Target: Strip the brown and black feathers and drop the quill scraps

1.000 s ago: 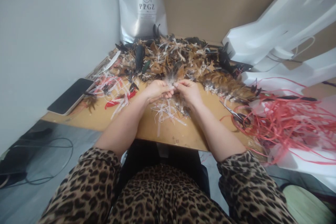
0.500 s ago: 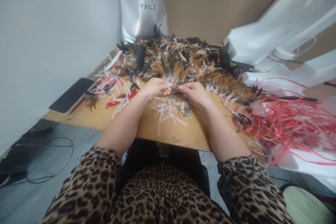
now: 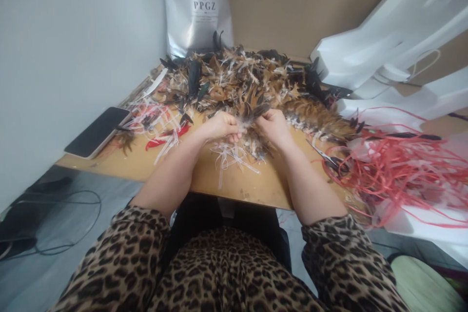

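Note:
Between my hands is a small brown and dark feather with pale fluff at its lower end. My left hand is closed in a pinch at the fluffy end. On the other side, my right hand has its fingers closed on the darker part. Just beyond my hands lies a broad heap of brown, black and white feathers. Clear and whitish strips lie scattered on the wooden table below my hands, beside small feather scraps.
A phone lies at the left table edge, near red and white strips. Scissors rest at the right, beside a tangle of red ribbon. A silver bag stands behind the heap; a white machine stands at right.
My hands have moved slightly apart. My right hand has risen a little and turned over the feather, whose dark part now shows between my hands.

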Available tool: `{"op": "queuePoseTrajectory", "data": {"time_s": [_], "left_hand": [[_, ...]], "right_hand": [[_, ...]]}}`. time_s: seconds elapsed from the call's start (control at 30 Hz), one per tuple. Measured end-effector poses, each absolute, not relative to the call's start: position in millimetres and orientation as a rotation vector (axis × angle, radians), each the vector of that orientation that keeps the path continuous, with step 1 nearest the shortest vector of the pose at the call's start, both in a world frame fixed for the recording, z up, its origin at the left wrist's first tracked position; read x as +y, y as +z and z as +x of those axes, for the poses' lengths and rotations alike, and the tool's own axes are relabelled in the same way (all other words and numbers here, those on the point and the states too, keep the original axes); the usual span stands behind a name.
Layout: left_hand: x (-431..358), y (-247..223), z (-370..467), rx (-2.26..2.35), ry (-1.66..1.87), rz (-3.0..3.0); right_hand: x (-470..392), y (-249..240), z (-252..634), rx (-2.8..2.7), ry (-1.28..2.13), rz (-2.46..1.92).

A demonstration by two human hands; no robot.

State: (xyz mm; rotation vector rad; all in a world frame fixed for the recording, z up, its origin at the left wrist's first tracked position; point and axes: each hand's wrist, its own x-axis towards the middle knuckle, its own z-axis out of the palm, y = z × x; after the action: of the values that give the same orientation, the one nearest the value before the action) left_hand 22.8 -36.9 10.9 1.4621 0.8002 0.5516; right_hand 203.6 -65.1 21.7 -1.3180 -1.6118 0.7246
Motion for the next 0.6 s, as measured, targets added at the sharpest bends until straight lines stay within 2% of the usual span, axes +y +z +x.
{"op": "queuePoseTrajectory", "data": {"time_s": [0.23, 0.5, 0.6], "left_hand": [[-32.9, 7.4, 22.2, 0.972, 0.617, 1.361], [-39.2, 9.9, 27.2, 1.095, 0.386, 1.706], [-43.9, 14.3, 29.4, 1.035, 0.352, 1.785]], "right_hand": [[-77.3, 34.1, 206.6, -1.767, 0.658, -1.413], [-85.1, 35.8, 186.7, -2.387, 0.062, -1.152], [-80.5, 39.4, 183.5, -2.389, 0.02, -1.071]]}}
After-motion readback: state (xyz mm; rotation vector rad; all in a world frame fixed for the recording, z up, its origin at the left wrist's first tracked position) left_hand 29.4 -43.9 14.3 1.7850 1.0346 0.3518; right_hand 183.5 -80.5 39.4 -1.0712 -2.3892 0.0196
